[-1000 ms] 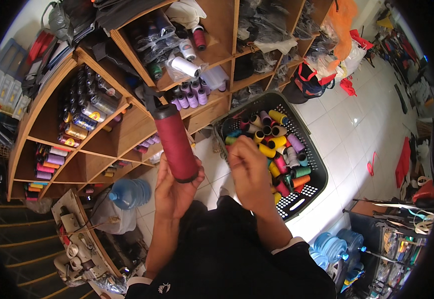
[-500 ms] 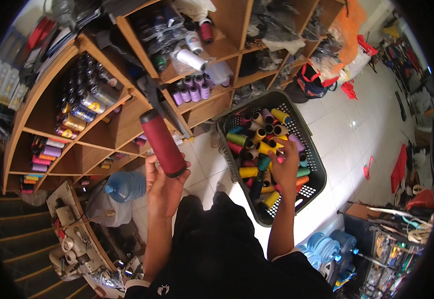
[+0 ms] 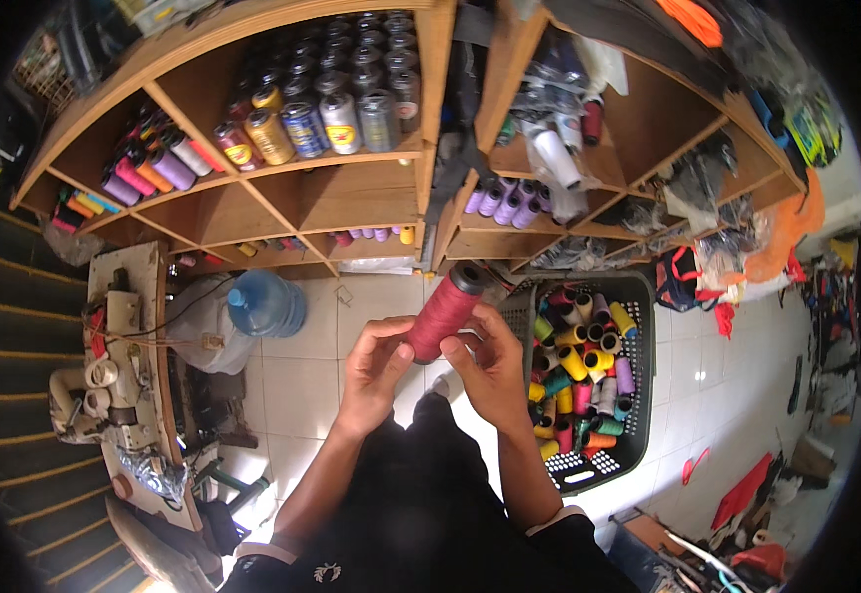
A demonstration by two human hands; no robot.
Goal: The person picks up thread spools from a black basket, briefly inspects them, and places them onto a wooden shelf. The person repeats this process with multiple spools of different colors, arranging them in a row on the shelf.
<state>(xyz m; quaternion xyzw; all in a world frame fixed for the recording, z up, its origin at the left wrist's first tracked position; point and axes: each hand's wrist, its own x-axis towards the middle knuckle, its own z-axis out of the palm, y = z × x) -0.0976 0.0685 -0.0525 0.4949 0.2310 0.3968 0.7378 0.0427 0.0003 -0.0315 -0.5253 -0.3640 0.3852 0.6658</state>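
A dark red thread spool [image 3: 442, 314] with black ends is held up in front of me, tilted with its top leaning right. My left hand [image 3: 379, 371] grips its lower left side, thumb against the thread. From the other side my right hand [image 3: 485, 361] also closes on it with fingers and thumb. To the right, a dark green plastic basket [image 3: 645, 381] on the floor holds several loose spools in yellow, green, pink and purple, such as a yellow spool [image 3: 573, 363].
Wooden shelves [image 3: 228, 212] curve across the far side, with rows of thread spools [image 3: 339, 124] at left and purple spools [image 3: 509, 203] further right. A blue water bottle [image 3: 267, 302] stands left on the tiled floor, beside a sewing machine [image 3: 126, 366] on a table.
My right hand has left the basket and come onto the dark red spool beside my left hand. The spool has shifted right in view, and the view has turned toward the left shelves.
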